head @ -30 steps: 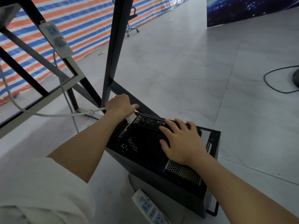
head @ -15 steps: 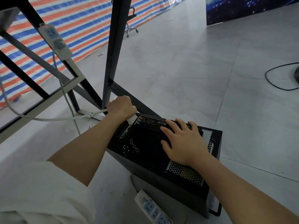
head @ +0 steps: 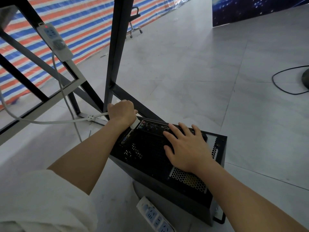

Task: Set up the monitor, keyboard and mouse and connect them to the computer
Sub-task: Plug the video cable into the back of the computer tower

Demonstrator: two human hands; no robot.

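One computer: black case on the grey floor beside the black table frame, port panel facing up.

Two hands. The left hand has fingers curled round one white plug, which touches the far left corner of the port panel. The right hand lies flat on the panel, fingers straight and spread.

One white cable runs from the plug leftward across the floor.

Two power strips: one on the table frame at upper left, one on the floor at the near side of the computer.

One office chair far off by the striped tarpaulin. One black cable loops on the floor at the right edge.

Compared with half a second ago: both hands and the computer keep the same places; no visible change in the grip.
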